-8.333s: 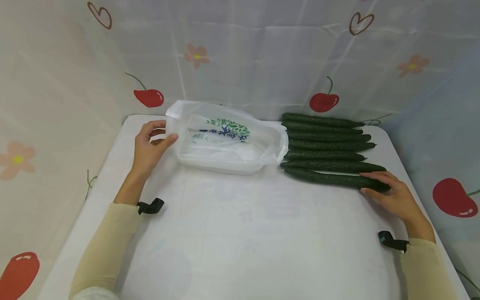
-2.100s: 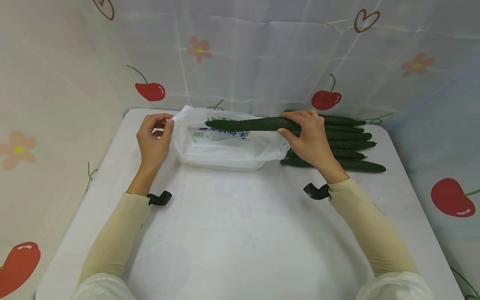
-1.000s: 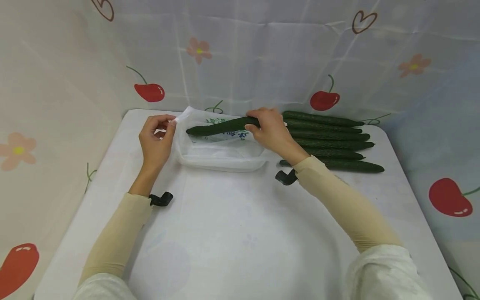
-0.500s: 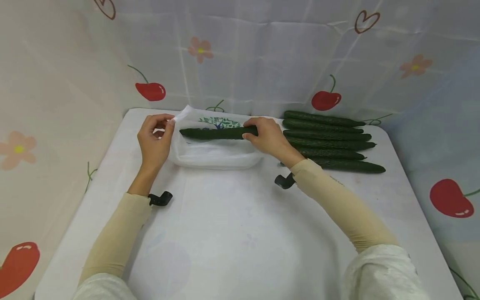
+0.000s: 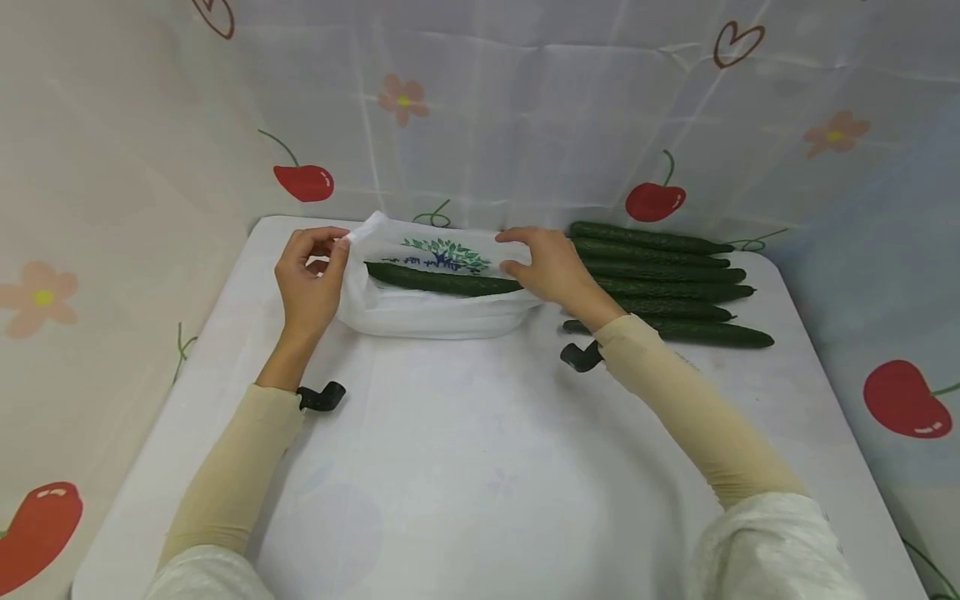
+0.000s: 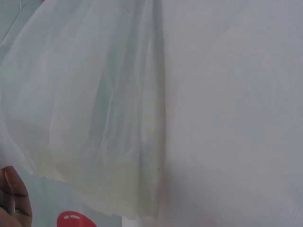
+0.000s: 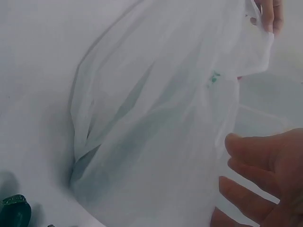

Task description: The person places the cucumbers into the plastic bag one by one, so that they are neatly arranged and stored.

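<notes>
My left hand (image 5: 309, 279) pinches the left edge of a white plastic bag (image 5: 442, 323) with a green tree print. One dark green cucumber (image 5: 442, 282) lies lengthwise in the bag's mouth; its right end is hidden by the bag. Over the bag's right end is my right hand (image 5: 553, 268), thumb and fingers spread apart with nothing between them. In the right wrist view the right hand's fingers (image 7: 251, 149) are beside the thin bag film (image 7: 151, 132), and the left fingertips (image 7: 269, 19) hold the bag's corner at the top.
Several cucumbers (image 5: 675, 290) lie side by side at the back right, partly behind the right hand and forearm. The white table (image 5: 465, 467) meets a printed curtain (image 5: 495, 125) at its back edge.
My right hand took the nearest cucumber from the row, carried it left over the bag, lowered it in and let go. The left hand keeps hold of the bag's edge.
</notes>
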Motion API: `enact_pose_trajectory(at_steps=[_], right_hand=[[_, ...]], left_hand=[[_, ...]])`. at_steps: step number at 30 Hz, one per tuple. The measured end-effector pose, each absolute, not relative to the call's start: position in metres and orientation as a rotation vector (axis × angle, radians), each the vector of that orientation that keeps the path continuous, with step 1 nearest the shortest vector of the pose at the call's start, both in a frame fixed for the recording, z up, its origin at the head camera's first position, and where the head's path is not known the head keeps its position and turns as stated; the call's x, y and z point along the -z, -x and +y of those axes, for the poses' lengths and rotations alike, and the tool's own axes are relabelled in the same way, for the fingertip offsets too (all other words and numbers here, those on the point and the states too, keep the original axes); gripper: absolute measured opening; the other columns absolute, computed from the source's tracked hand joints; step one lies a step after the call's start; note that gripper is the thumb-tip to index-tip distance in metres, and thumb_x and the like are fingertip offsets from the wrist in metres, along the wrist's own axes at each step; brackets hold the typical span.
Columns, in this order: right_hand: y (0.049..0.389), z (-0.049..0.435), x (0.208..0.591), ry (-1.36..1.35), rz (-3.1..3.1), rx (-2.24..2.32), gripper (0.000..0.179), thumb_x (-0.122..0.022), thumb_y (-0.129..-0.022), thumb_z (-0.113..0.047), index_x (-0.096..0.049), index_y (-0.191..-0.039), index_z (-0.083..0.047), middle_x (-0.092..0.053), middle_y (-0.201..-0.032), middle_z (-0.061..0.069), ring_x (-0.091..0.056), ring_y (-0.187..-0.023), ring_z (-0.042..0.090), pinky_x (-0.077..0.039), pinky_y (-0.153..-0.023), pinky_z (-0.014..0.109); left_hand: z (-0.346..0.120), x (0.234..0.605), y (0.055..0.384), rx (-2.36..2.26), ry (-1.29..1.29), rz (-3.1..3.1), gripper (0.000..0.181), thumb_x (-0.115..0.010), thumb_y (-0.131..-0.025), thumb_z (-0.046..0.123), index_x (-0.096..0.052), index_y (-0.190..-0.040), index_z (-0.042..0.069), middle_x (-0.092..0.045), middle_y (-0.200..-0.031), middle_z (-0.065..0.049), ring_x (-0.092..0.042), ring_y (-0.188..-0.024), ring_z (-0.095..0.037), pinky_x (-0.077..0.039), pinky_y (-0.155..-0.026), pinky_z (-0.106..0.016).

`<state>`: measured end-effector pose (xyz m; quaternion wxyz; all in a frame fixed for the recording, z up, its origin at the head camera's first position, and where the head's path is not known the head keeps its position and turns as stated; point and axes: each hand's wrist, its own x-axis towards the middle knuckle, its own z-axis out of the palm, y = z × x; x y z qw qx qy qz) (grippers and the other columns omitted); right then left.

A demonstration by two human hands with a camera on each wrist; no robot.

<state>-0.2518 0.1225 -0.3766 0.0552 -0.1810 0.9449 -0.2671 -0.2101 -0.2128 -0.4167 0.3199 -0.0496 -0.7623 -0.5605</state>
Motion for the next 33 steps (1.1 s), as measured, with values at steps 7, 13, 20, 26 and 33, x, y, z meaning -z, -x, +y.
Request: enact_pose_trajectory(at_steps=[7,13,20,26,33], right_hand=[[0.250,0.138,0.372,0.550,2.826,0.845,0.042,-0.070,-0.104,-0.024,-0.067,-0.145,-0.015,-0.062,-0.156,0.012,-0.058,-0.142,0.039,-0.051,-0.111,0.060],[0.247,0.155,0.375,0.551,2.853,0.925,0.037,-0.073,-0.102,-0.024,-0.072,-0.138,-0.013,-0.068,-0.145,0.015,-0.060,-0.134,0.039,-0.050,-0.109,0.058],[0.237,0.182,0.380,0.535,2.864,1.054,0.034,-0.073,-0.102,-0.024,-0.074,-0.134,-0.011,-0.070,-0.143,0.014,-0.063,-0.135,0.038,-0.051,-0.116,0.059],[0.226,0.215,0.384,0.470,2.847,1.148,0.036,-0.074,-0.102,-0.026,-0.073,-0.134,-0.010,-0.070,-0.143,0.012,-0.065,-0.138,0.039,-0.052,-0.116,0.060],[0.212,0.255,0.395,0.404,2.807,1.236,0.040,-0.074,-0.102,-0.036,-0.072,-0.138,-0.018,-0.070,-0.143,0.005,-0.064,-0.139,0.029,-0.050,-0.118,0.054]], left_hand=[[-0.214,0.419,0.210,1.475,0.115,-2.004,0.018,-0.067,-0.101,0.002,-0.075,-0.115,-0.007,-0.060,-0.098,0.007,-0.058,-0.087,-0.002,-0.046,-0.068,-0.016],[-0.213,0.421,0.210,1.485,0.123,-1.995,0.018,-0.067,-0.101,0.002,-0.075,-0.114,-0.008,-0.061,-0.099,0.004,-0.059,-0.087,-0.003,-0.046,-0.067,-0.016],[-0.212,0.424,0.209,1.482,0.122,-1.992,0.019,-0.067,-0.101,0.002,-0.075,-0.114,-0.008,-0.063,-0.100,-0.004,-0.059,-0.087,-0.003,-0.046,-0.068,-0.015],[-0.211,0.424,0.210,1.488,0.130,-1.982,0.018,-0.068,-0.101,0.001,-0.075,-0.114,-0.008,-0.063,-0.100,-0.001,-0.059,-0.087,-0.003,-0.046,-0.067,-0.015],[-0.213,0.427,0.213,1.497,0.117,-1.982,0.020,-0.067,-0.101,0.005,-0.076,-0.115,-0.007,-0.063,-0.101,0.001,-0.059,-0.087,-0.002,-0.046,-0.067,-0.016]])
